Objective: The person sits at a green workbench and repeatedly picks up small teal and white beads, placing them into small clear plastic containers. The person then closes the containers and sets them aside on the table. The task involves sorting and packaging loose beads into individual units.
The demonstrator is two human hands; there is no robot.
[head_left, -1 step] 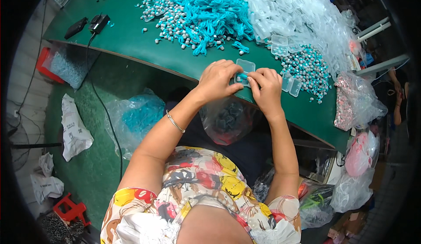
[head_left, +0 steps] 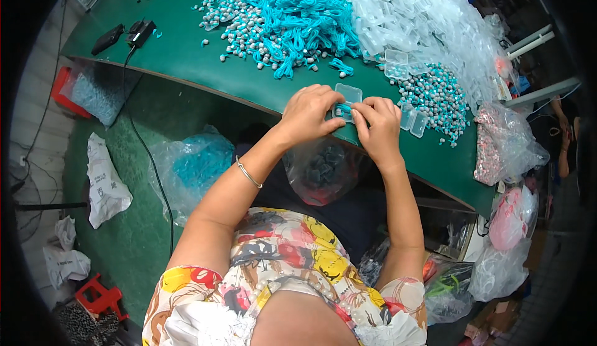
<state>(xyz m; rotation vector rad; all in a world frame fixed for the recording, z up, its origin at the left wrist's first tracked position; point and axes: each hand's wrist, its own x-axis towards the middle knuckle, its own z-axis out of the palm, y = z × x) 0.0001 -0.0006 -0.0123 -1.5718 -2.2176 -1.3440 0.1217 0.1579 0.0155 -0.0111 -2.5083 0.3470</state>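
At the table's near edge, a small clear plastic box (head_left: 349,92) stands with its lid raised. A coiled turquoise cord (head_left: 342,109) lies inside it. My left hand (head_left: 311,115) is closed on the box's left side, its thumb along the near edge and its fingers at the far side. From the right, my right hand (head_left: 378,125) is closed too, thumb and fingertips pressed on the cord at the box's right side. Its fingers partly hide what is inside. Just right of this hand lies another open clear box (head_left: 412,119).
On the green table (head_left: 186,75) are a heap of turquoise cords (head_left: 305,16), a pile of clear boxes (head_left: 416,16) and small grey-and-turquoise plug-like pieces (head_left: 435,97). A black cable (head_left: 149,166) hangs off the left side. Plastic bags (head_left: 199,159) lie below.
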